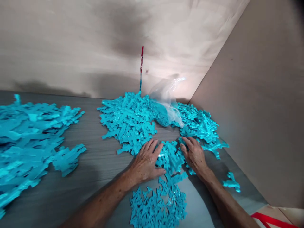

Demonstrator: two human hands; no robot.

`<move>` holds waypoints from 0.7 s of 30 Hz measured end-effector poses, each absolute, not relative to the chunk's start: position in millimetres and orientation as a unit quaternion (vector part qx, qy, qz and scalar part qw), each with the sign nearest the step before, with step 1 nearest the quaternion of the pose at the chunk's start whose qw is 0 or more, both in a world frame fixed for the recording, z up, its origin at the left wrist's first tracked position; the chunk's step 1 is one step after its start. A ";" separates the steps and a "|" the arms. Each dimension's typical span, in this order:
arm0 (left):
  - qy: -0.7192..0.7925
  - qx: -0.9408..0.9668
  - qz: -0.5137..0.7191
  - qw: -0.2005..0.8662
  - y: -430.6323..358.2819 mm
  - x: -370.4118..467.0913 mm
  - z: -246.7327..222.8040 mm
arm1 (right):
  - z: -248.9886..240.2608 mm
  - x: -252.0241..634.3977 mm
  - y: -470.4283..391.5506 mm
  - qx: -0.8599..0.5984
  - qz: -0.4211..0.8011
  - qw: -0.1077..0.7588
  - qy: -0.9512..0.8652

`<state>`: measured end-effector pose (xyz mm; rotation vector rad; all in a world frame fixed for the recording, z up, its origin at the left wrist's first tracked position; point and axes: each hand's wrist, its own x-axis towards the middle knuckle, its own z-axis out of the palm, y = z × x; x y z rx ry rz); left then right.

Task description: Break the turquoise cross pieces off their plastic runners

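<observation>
Between my two hands lies a small heap of turquoise plastic pieces point(169, 156), thin and irregular in outline. My left hand point(148, 160) rests against its left side, fingers stretched and thumb apart. On the heap's right side my right hand point(193, 153) has its fingers spread, the tips touching turquoise pieces. Nearer to me is a patch of small turquoise scraps point(158, 205). Just beyond my left hand sits a larger turquoise pile point(128, 118), and another turquoise pile point(198, 122) stands beyond my right hand.
A clear plastic bag point(166, 101) with turquoise pieces in it leans between the back piles. Behind it a thin red and blue strip point(142, 68) stands upright. A broad turquoise pile point(28, 139) covers the left. One loose piece point(231, 182) lies right. Board walls point(251, 95) enclose the grey table point(99, 177).
</observation>
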<state>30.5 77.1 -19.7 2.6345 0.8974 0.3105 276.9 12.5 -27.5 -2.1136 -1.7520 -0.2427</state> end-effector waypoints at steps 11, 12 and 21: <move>0.300 0.931 0.133 0.162 78.4 29.3 -23.6 | 20.8 329.9 101.0 -0.753 -0.161 0.173 -0.614; 0.297 0.931 0.135 0.162 78.6 29.3 -23.9 | 24.7 336.0 112.2 -0.759 -0.162 0.167 -0.607; 0.278 0.938 0.138 0.153 75.8 32.3 -23.5 | 21.5 349.7 139.2 -0.783 -0.130 0.067 -0.605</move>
